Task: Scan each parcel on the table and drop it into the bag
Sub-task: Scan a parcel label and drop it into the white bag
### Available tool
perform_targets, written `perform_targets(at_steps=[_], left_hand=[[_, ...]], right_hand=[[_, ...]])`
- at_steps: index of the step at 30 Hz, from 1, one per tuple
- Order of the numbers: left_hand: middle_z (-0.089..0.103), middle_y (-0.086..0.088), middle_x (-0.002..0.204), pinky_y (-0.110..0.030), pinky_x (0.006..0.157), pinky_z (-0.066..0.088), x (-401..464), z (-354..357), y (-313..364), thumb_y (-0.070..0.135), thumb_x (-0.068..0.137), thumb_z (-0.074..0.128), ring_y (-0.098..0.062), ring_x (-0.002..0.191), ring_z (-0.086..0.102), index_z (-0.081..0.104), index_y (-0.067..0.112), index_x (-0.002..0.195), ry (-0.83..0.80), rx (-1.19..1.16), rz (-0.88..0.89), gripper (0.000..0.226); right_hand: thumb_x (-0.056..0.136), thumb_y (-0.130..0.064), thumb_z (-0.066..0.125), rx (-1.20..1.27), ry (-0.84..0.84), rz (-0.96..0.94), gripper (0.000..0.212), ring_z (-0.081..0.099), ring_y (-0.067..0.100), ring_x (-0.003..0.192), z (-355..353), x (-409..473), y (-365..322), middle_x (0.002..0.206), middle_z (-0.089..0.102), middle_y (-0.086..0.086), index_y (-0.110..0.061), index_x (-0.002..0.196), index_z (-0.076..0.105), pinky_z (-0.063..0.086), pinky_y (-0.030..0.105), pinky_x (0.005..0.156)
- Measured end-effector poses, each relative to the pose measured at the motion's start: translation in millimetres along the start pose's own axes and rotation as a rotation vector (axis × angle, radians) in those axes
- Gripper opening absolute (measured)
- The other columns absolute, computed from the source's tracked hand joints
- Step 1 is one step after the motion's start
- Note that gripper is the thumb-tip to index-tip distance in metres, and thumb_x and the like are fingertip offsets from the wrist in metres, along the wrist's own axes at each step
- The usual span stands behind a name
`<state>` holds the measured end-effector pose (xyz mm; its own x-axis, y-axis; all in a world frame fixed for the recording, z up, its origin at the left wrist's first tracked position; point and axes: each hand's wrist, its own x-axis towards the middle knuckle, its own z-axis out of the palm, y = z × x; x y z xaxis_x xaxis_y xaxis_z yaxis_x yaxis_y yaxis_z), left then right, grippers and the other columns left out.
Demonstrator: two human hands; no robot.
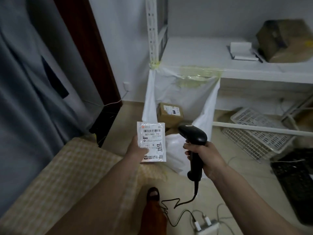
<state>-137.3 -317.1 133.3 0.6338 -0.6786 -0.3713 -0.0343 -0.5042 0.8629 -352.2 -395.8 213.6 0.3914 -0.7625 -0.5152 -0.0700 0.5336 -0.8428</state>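
Observation:
My left hand (137,150) holds a small white parcel (151,141) upright, its shipping label and barcode facing me. To its right, my right hand (205,157) grips a black corded barcode scanner (194,143) whose head points left toward the parcel. Behind both hangs a large white bag (183,99), its mouth taped open to a shelf edge and post. A brown cardboard box parcel (170,113) lies inside the bag. The table (55,175), covered in a beige checked cloth, sits at the lower left under my left forearm.
A white shelf (254,68) at the right carries a brown box (284,39) and a white notepad (242,50). White plastic baskets (257,133) and a black crate (298,180) lie on the floor. A power strip (206,226) and the scanner cable lie near my foot (153,192). A grey curtain hangs at the left.

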Motion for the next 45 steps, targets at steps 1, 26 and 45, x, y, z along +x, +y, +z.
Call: perform_targets(at_steps=[1,26,45], left_hand=[[0.063,-0.006,0.122,-0.038,0.091,0.051,10.3,11.1,6.9,-0.013,0.078,0.064,-0.023,0.108,0.061,0.047,0.011,0.131,-0.016,-0.002,-0.010,0.060],[0.051,-0.012,0.138,-0.040,0.096,0.052,384.0,139.9,57.7,-0.008,0.087,0.056,-0.029,0.121,0.054,0.039,0.010,0.145,-0.207,0.207,-0.169,0.062],[0.061,-0.008,0.125,-0.027,0.084,0.043,334.7,107.3,67.4,0.012,0.091,0.053,-0.028,0.113,0.057,0.060,0.011,0.123,-0.259,0.645,-0.015,0.033]], right_hand=[[0.077,0.002,0.071,0.004,0.025,0.000,0.027,0.058,0.022,0.070,-6.6,8.2,-3.6,0.080,0.062,0.012,0.003,0.104,0.064,0.048,0.033,0.069],[0.081,-0.002,0.068,-0.146,0.122,0.167,0.020,0.061,0.024,0.081,28.7,311.0,-76.1,0.087,0.065,0.013,-0.013,0.097,0.066,0.052,0.034,0.078],[0.080,0.000,0.067,-0.187,0.000,0.167,0.020,0.059,0.027,0.080,43.3,294.8,-76.2,0.083,0.063,0.013,-0.016,0.092,0.064,0.051,0.040,0.081]])
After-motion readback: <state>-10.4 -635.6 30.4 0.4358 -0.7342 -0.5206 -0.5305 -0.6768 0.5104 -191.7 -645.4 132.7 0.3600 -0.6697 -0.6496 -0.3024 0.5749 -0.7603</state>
